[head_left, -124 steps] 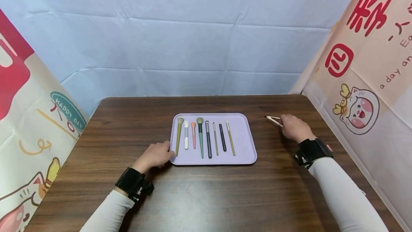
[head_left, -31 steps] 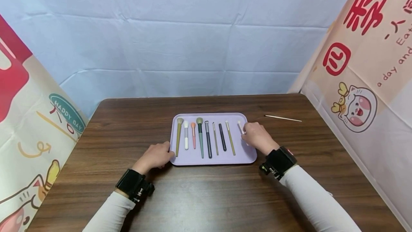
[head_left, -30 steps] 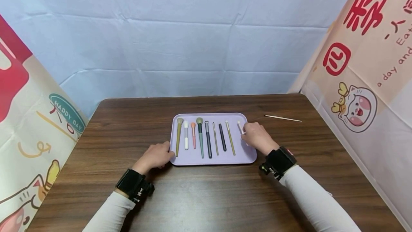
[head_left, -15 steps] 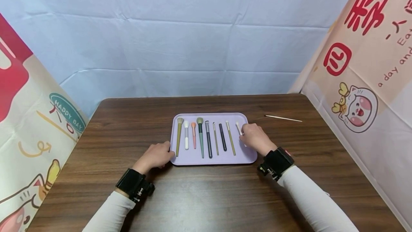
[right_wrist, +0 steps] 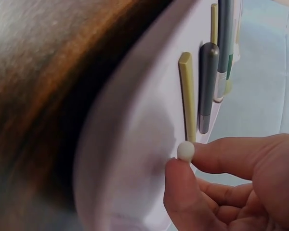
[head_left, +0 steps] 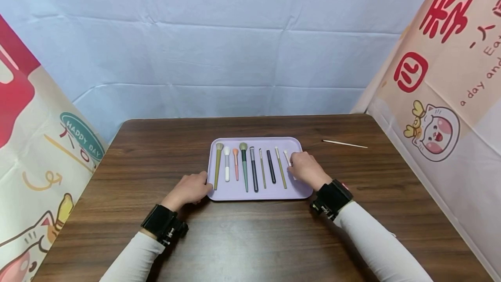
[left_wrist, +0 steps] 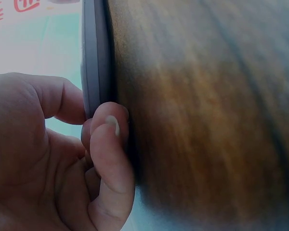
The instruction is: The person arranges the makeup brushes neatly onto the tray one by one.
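Note:
My right hand [head_left: 307,169] pinches a white-handled makeup brush [right_wrist: 185,150] between thumb and forefinger, low over the right part of the lilac tray [head_left: 299,188]. Its pale bristle end points away from me; most of the handle is hidden by the fingers. To its left lies a thin olive brush [head_left: 280,168], then a short black brush [head_left: 271,167]. At the tray's left edge, my left hand [head_left: 191,188] grips the rim; in the left wrist view its thumb and fingers close on the tray's side [left_wrist: 94,62].
Several more makeup brushes lie side by side on the tray, among them a large green one [head_left: 244,164] and a pink one [head_left: 236,164]. One thin pale brush [head_left: 344,144] lies on the wooden table [head_left: 250,238] at the right. A pale cloth [head_left: 219,55] hangs behind.
My right hand picked up the white brush from beside the thin pale one on the table and carried it left over the tray, then shifted slightly further left. The left hand stayed at the rim.

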### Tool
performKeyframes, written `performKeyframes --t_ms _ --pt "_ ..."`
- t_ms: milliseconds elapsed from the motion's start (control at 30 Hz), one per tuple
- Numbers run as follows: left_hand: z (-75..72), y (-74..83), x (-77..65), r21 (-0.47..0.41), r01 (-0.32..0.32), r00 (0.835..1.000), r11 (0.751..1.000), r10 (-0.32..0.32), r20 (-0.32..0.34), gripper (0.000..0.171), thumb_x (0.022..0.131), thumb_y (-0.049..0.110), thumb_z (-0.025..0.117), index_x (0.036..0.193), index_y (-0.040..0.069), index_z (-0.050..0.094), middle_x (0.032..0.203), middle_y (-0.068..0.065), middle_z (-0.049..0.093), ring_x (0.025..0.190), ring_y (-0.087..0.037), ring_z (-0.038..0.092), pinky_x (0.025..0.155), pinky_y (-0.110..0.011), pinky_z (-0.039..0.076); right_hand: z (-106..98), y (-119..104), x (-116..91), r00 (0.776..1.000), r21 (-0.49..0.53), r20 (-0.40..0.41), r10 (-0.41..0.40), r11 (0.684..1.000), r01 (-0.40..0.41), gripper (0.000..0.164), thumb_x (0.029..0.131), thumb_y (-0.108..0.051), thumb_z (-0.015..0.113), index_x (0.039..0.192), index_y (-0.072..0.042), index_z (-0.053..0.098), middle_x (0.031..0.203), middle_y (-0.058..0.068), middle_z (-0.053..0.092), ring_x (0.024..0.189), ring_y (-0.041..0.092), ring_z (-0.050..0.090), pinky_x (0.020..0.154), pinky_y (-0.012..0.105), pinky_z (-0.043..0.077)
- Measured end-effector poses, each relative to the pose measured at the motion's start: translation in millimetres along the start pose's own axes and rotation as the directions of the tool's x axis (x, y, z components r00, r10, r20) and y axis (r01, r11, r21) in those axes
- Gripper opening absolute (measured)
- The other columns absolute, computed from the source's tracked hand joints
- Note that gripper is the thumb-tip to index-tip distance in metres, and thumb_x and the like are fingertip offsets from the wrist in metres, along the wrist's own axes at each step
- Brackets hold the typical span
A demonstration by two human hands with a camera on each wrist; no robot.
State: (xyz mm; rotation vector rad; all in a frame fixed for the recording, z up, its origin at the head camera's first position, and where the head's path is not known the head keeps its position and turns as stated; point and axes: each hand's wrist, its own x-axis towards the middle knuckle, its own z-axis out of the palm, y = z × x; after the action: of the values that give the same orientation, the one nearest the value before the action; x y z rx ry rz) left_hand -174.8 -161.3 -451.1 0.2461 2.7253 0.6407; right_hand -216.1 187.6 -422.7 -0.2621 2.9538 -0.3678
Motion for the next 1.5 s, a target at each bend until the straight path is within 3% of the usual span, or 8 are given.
performKeyframes --t_ms 400,867,1000,1167,1400,1500 --pt "-0.3 0.3 0.7 -0.004 0.012 1.0 1.0 -0.012 0.015 0.022 0.095 0.024 0.055 0.104 0.004 0.059 0.06 -0.004 0.06 0.048 -0.017 0.058 0.05 -0.03 0.043 6.2 1.8 1.3 1.0 0.029 0.019 0.013 0.999 -0.013 0.013 0.092 -0.013 0.068 0.088 -0.001 0.068 0.076 0.008 0.063 0.066 0.021 0.058 0.055 0.03 0.046" --pt "-0.8 1.7 0.5 0.004 0.019 1.0 1.0 -0.019 0.016 0.021 0.095 0.024 0.055 0.103 0.005 0.058 0.059 -0.004 0.06 0.048 -0.018 0.057 0.051 -0.031 0.043 1.9 2.8 0.5 0.998 0.032 0.02 0.054 0.998 -0.055 0.022 0.092 -0.018 0.067 0.075 -0.005 0.061 0.071 0.009 0.06 0.062 0.023 0.057 0.051 0.03 0.043" --pt "-0.8 1.3 0.4 0.01 0.019 1.0 1.0 -0.019 0.016 0.021 0.095 0.024 0.055 0.102 0.005 0.058 0.059 -0.004 0.06 0.048 -0.018 0.057 0.052 -0.031 0.043 -4.6 4.8 -0.8 0.997 0.049 -0.005 0.072 0.996 -0.071 0.019 0.093 -0.018 0.066 0.094 0.002 0.066 0.087 0.016 0.067 0.071 0.025 0.06 0.057 0.034 0.049" --pt "-0.9 0.9 0.3 0.013 0.017 1.0 1.0 -0.017 0.014 0.021 0.096 0.025 0.055 0.104 0.006 0.058 0.059 -0.004 0.06 0.049 -0.018 0.057 0.053 -0.031 0.043 -14.0 9.8 -5.2 0.998 0.064 -0.027 0.059 0.996 -0.057 0.035 0.093 -0.017 0.063 0.119 0.007 0.063 0.113 0.024 0.068 0.09 0.03 0.064 0.076 0.044 0.054" --pt "0.6 0.0 1.0 0.009 0.01 1.0 1.0 -0.01 0.012 0.021 0.096 0.025 0.055 0.104 0.006 0.058 0.06 -0.004 0.06 0.049 -0.018 0.057 0.052 -0.031 0.042 -20.6 26.8 -14.0 0.997 0.051 -0.07 0.03 0.998 -0.026 0.037 0.095 -0.018 0.066 0.124 0.004 0.061 0.113 0.022 0.063 0.097 0.033 0.061 0.081 0.048 0.051" --pt "0.9 -0.2 0.8 0.012 0.01 1.0 1.0 -0.01 0.012 0.021 0.097 0.025 0.055 0.104 0.006 0.058 0.06 -0.004 0.06 0.049 -0.018 0.057 0.052 -0.031 0.042 -24.4 39.0 -17.6 0.996 0.033 -0.088 0.015 0.999 -0.012 0.039 0.095 -0.017 0.066 0.127 0.004 0.06 0.12 0.025 0.06 0.108 0.039 0.06 0.089 0.053 0.05"
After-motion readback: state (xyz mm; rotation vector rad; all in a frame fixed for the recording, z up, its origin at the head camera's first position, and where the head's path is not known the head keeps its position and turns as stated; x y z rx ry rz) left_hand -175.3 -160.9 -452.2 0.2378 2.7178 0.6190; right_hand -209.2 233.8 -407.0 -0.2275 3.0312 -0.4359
